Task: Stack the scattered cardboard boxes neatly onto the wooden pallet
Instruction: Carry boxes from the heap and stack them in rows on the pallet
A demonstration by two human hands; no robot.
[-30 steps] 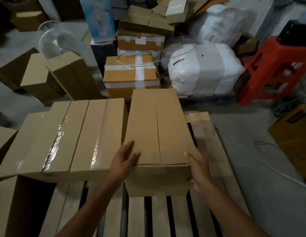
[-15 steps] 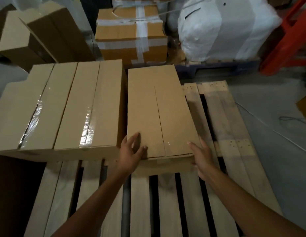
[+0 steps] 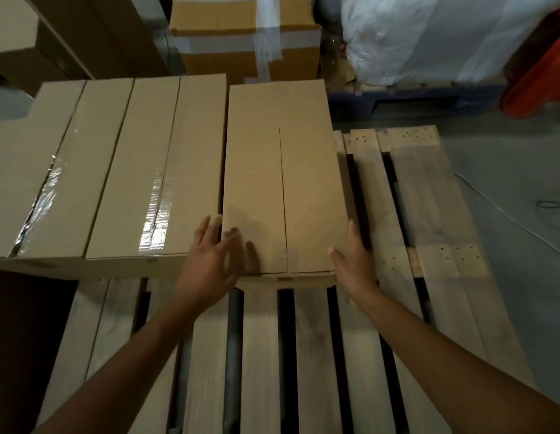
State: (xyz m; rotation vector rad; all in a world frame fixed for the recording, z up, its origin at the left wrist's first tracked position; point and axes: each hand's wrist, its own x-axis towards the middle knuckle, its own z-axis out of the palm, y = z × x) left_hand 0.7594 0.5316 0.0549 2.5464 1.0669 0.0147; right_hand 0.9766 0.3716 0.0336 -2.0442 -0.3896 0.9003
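A plain brown cardboard box [image 3: 282,177] lies flat on the wooden pallet [image 3: 429,198], its left side tight against a taped box [image 3: 153,167]. My left hand [image 3: 213,258] hovers at the box's near left corner with fingers spread. It is blurred and casts a shadow on the lid. My right hand [image 3: 354,264] lies along the box's near right side, thumb over the top edge. A second taped box [image 3: 44,170] lies further left in the same row.
Bare pallet slats [image 3: 263,355] with dark gaps run toward me and to the right of the box. Behind stand a taped carton [image 3: 241,39], brown boxes [image 3: 84,36], a white wrapped bale [image 3: 429,36] and a red stool [image 3: 541,79]. A thin cable [image 3: 507,214] crosses the grey floor at right.
The box has come down from a tilted carry to lie flat beside the taped boxes. My left hand has come off its corner. The view has dipped closer to the pallet.
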